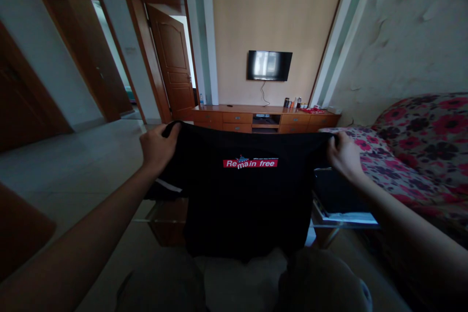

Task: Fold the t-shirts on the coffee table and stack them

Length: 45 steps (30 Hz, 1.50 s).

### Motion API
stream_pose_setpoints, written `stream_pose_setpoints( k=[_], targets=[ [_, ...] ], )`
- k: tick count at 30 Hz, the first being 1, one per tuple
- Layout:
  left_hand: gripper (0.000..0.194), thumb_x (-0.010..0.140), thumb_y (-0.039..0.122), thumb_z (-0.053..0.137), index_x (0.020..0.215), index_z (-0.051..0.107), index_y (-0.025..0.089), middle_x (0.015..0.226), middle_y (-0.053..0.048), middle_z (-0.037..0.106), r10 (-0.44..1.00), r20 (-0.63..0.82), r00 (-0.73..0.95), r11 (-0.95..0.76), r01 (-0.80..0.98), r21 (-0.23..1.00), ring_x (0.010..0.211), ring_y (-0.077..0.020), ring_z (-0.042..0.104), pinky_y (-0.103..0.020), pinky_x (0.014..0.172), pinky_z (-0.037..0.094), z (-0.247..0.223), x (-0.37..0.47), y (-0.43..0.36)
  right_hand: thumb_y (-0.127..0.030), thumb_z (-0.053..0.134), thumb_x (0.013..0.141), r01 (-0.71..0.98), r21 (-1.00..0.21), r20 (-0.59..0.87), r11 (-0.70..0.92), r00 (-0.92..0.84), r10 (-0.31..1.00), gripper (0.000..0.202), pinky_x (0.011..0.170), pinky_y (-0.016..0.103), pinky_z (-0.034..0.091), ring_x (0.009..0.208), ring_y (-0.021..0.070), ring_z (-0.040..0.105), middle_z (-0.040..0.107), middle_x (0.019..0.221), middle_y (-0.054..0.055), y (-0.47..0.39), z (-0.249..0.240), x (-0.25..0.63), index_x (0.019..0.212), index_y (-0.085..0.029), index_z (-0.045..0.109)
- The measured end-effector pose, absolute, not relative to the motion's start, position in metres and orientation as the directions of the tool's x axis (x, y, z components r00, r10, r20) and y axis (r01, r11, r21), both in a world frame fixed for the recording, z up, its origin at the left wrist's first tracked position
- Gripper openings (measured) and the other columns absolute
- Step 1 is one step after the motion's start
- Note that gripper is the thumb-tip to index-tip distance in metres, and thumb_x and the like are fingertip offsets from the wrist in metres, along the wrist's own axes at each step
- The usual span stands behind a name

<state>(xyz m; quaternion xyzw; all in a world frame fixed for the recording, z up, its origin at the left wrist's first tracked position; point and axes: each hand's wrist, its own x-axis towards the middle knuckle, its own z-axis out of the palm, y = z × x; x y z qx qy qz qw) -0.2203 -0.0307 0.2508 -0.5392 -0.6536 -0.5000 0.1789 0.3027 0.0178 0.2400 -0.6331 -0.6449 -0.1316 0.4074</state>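
A black T-shirt (pixel 248 204) hangs spread out in front of me, with a red "Remain free" print across its chest. My left hand (pixel 160 146) grips it at the upper left, fingers closed round the fabric. At the upper right, my right hand (pixel 345 155) pinches the other side, so the top edge is stretched between both hands. The shirt's lower edge hangs down near my knees. It hides much of the glass table (pixel 356 225) behind it.
Dark flat items lie on the table's right side, with a black folder-like one (pixel 338 192) there. A flowered sofa (pixel 409 156) stands at the right. Along the far wall runs a wooden cabinet (pixel 208 117) with bottles, below a wall television (pixel 269 65). Open doors (pixel 171 53) are at the left.
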Motion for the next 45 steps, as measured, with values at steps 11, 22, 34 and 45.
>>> stream_pose_setpoints(
  k=[11,22,34,45],
  targets=[
    [0.062,0.091,0.070,0.044,0.102,0.075,0.018,0.100,-0.015,0.075,0.737,0.548,-0.395,0.177,0.896,0.408,0.094,-0.0312,0.068,-0.036,0.081,0.050,0.128,-0.222,0.163,-0.042,0.041,0.100,0.921,-0.378,0.423,-0.100,0.268,0.865,0.041,0.085,0.035,0.046,0.097,0.0312,0.068,0.071,0.102,0.021,0.194,0.129,0.289,0.115,-0.011,0.063],
    [0.062,0.089,0.072,0.047,0.105,0.073,0.018,0.105,-0.017,0.073,0.826,0.336,-0.452,0.314,0.864,0.393,0.099,-0.0321,0.068,-0.039,0.084,0.050,-0.012,-0.230,0.270,-0.051,0.042,0.099,0.929,-0.293,0.153,-0.227,0.280,0.948,0.052,0.090,0.039,0.048,0.107,0.0328,0.067,0.071,0.109,0.023,0.316,-0.015,0.284,0.124,-0.011,0.062],
    [0.029,0.090,0.037,0.058,0.110,0.067,0.019,0.116,-0.014,0.064,0.885,0.462,-0.055,-0.031,0.984,0.177,0.113,-0.0303,0.056,-0.042,0.098,0.044,-0.071,-0.221,0.286,-0.051,0.046,0.097,0.983,0.008,0.405,0.181,-0.169,0.899,0.045,0.094,0.045,0.041,0.109,0.0329,0.057,0.063,0.116,0.021,0.294,-0.039,0.255,0.113,-0.013,0.065],
    [0.040,0.097,0.033,0.044,0.129,0.066,0.022,0.131,-0.009,0.065,0.881,0.282,0.380,-0.460,0.827,0.324,0.121,-0.0225,0.059,-0.037,0.105,0.045,-0.068,-0.177,0.271,-0.043,0.032,0.103,0.835,-0.324,0.233,0.444,-0.384,0.893,0.050,0.097,0.038,0.047,0.116,0.0254,0.059,0.063,0.133,0.013,0.283,-0.060,0.216,0.138,-0.019,0.060]
  ],
)
